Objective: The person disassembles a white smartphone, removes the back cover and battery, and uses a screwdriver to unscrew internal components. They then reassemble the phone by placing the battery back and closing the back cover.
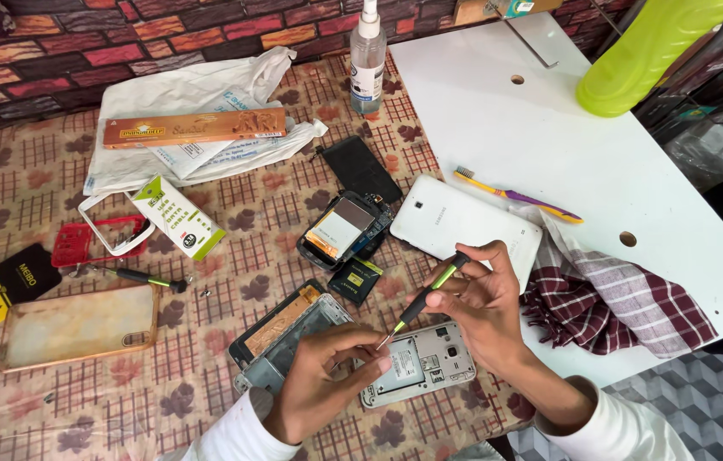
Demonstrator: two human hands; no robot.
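Right hand (485,303) has its fingers pinched tight round a green-handled screwdriver (423,297), tip angled down toward 7 o'clock onto the opened phone (419,363) lying flat on the bench (54,401). Left hand (323,384) curls closed over the phone's 9 o'clock edge, probably to stop it sliding. Spare driver (146,278) sits well apart.

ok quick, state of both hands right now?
Left hand: fingers pinched at the screwdriver's tip over the opened phone; contents cannot be told.
Right hand: closed on the screwdriver.
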